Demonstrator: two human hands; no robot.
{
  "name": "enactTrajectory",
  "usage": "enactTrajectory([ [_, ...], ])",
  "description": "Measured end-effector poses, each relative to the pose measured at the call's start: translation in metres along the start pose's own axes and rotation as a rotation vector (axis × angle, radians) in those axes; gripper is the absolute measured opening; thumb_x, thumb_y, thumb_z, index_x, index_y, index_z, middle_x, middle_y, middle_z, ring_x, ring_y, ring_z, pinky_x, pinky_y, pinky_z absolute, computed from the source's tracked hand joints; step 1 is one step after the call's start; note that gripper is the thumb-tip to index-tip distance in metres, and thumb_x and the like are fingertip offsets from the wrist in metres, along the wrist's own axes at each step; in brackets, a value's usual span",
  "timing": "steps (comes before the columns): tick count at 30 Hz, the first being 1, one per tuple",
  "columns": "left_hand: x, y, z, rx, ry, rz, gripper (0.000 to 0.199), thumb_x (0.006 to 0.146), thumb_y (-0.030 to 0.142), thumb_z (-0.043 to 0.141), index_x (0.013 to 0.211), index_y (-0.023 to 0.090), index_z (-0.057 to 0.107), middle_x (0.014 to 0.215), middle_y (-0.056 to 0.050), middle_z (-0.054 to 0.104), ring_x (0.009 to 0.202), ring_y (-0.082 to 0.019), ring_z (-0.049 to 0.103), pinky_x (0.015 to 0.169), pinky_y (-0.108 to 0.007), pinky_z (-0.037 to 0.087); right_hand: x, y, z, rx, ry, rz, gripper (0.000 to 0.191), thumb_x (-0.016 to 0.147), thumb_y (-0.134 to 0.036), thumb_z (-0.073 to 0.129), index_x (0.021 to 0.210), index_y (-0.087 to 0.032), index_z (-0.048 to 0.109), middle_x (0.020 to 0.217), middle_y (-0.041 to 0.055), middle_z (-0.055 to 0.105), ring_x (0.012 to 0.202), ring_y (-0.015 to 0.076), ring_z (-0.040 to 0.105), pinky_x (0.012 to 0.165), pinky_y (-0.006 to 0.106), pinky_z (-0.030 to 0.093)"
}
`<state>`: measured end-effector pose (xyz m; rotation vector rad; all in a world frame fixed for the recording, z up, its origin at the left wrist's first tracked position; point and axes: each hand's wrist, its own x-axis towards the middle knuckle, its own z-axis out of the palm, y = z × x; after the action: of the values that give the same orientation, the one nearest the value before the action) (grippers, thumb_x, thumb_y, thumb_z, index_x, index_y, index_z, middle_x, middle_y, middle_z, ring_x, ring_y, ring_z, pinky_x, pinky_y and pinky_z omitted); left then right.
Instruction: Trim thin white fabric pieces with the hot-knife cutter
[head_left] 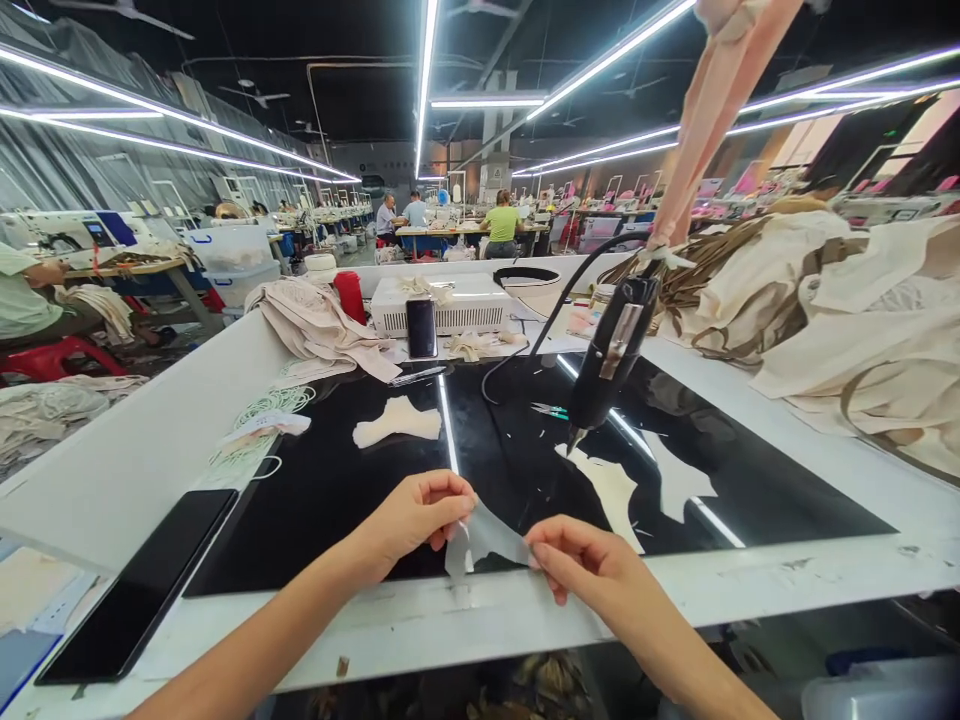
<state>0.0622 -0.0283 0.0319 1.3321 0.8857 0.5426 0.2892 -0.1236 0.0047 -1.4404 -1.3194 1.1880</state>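
Near the front edge of the black glossy panel (330, 520), both of my hands pinch a thin translucent film piece (491, 535) with curved edges. My left hand (424, 510) grips its upper left corner between thumb and fingers. On its right end my right hand (577, 560) closes the same way. Right of the film lies a cream shaped fabric piece (611, 490), and a paler cutout (682, 480) sits beyond it. Another cream piece (397, 422) rests farther back on the left. A black corded hand tool (611, 350) with a pointed metal tip hangs above the panel.
Green-handled thread snips (551, 410) lie near the tool. A dark flat slab (142, 590) is at the left. Behind stand a phone (421, 328) and a white vented box (450, 300). Fabric piles (322, 320) flank the table. People (501, 225) sit at farther tables.
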Motion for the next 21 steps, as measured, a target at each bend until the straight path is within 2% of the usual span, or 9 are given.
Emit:
enactTrajectory([
  [5, -0.002, -0.004, -0.013, 0.039, 0.049, -0.014, 0.033, 0.081, 0.048, 0.075, 0.086, 0.018, 0.062, 0.061, 0.007, 0.052, 0.051, -0.007, 0.042, 0.047, -0.02, 0.032, 0.008, -0.006, 0.013, -0.027, -0.008, -0.043, 0.028, 0.083, -0.049, 0.068, 0.08, -0.022, 0.072, 0.06, -0.0038, 0.052, 0.057, 0.0143, 0.049, 0.056, 0.026, 0.043],
  [10, -0.004, -0.004, -0.021, 0.079, 0.079, -0.023, 0.03, 0.081, 0.046, 0.074, 0.087, 0.018, 0.063, 0.068, 0.005, 0.058, 0.05, -0.006, 0.044, 0.045, -0.019, 0.032, 0.01, -0.011, 0.019, -0.118, 0.023, -0.11, 0.024, 0.085, -0.045, 0.063, 0.077, -0.023, 0.071, 0.058, -0.0044, 0.046, 0.056, 0.0137, 0.042, 0.053, 0.026, 0.034],
  [17, -0.006, 0.003, -0.027, 0.133, 0.043, -0.04, 0.039, 0.078, 0.048, 0.08, 0.097, 0.014, 0.075, 0.066, 0.003, 0.063, 0.051, -0.007, 0.045, 0.048, -0.02, 0.034, 0.012, -0.007, 0.02, -0.201, 0.057, -0.135, 0.023, 0.088, -0.042, 0.061, 0.079, -0.024, 0.072, 0.062, -0.0023, 0.054, 0.06, 0.0153, 0.048, 0.055, 0.026, 0.036],
  [21, -0.005, 0.001, -0.03, 0.147, 0.031, -0.044, 0.039, 0.081, 0.051, 0.079, 0.093, 0.015, 0.075, 0.067, 0.002, 0.064, 0.051, -0.007, 0.046, 0.048, -0.021, 0.036, 0.014, -0.001, 0.019, -0.196, 0.051, -0.141, 0.022, 0.088, -0.041, 0.062, 0.078, -0.024, 0.072, 0.061, -0.003, 0.053, 0.058, 0.0147, 0.047, 0.055, 0.026, 0.035],
])
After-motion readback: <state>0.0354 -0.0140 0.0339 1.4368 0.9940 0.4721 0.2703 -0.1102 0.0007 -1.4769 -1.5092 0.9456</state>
